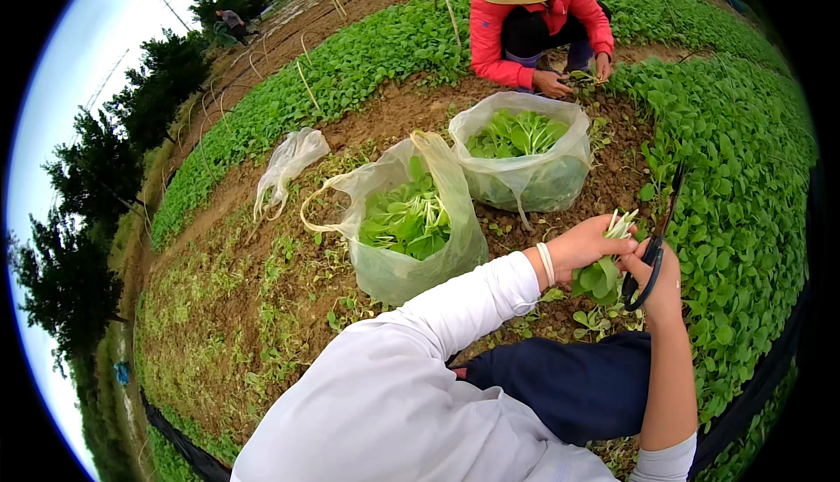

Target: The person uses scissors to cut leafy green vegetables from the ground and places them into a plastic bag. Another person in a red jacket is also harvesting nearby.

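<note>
My left hand [586,249] grips a bunch of leafy green seedlings [598,280], its pale cut stems pointing up and its leaves hanging below the fingers. Close against it, my right hand [661,278] holds black-handled scissors [651,255], the blades pointing up and away over the growing bed. Whether the blades are apart is hard to tell. To the left of my hands stands a translucent plastic bag [420,272] with loop handles, filled with cut greens [410,216]. Behind it, a second plastic bag [525,183] also holds cut greens.
A person in a red jacket [493,42] and straw hat crouches opposite, hands among the plants. Dense seedlings [728,219] grow along my right. A crumpled plastic bag [289,164] lies on the soil at left. Thin hoops [449,13] stick up from the far bed.
</note>
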